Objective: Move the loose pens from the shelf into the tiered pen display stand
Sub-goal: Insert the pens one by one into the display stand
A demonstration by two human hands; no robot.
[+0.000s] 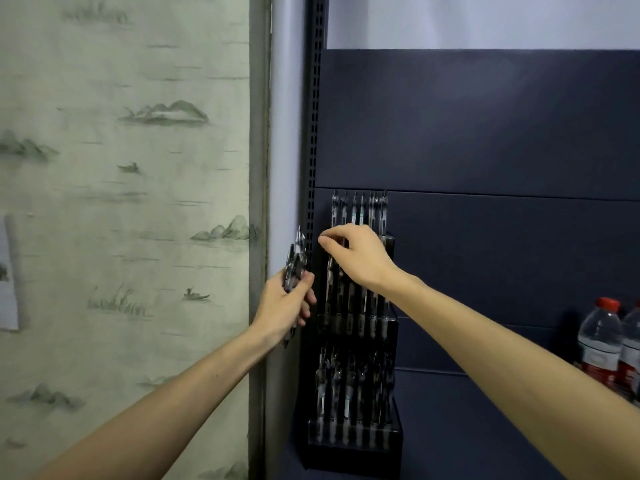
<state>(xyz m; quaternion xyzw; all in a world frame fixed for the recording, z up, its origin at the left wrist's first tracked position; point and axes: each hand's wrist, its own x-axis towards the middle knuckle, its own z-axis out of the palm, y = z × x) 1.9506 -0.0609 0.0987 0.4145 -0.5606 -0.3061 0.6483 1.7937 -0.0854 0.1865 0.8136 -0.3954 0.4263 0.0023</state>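
Note:
A black tiered pen display stand [393,445] stands at the left end of a dark blue shelf, with several clear-barrelled pens upright in its top, middle and bottom rows. My left hand [282,308] grips a bundle of pens [296,261] just left of the stand, their tips pointing up. My right hand [356,256] is in front of the stand's middle row and pinches the top of one pen [329,275] at the row's left end. That hand hides part of the top row.
Two water bottles [601,344] with red caps and labels stand on the shelf at the right. A slotted metal upright [314,116] runs along the shelf's left edge. Wallpaper with a landscape print [121,202] covers the wall on the left.

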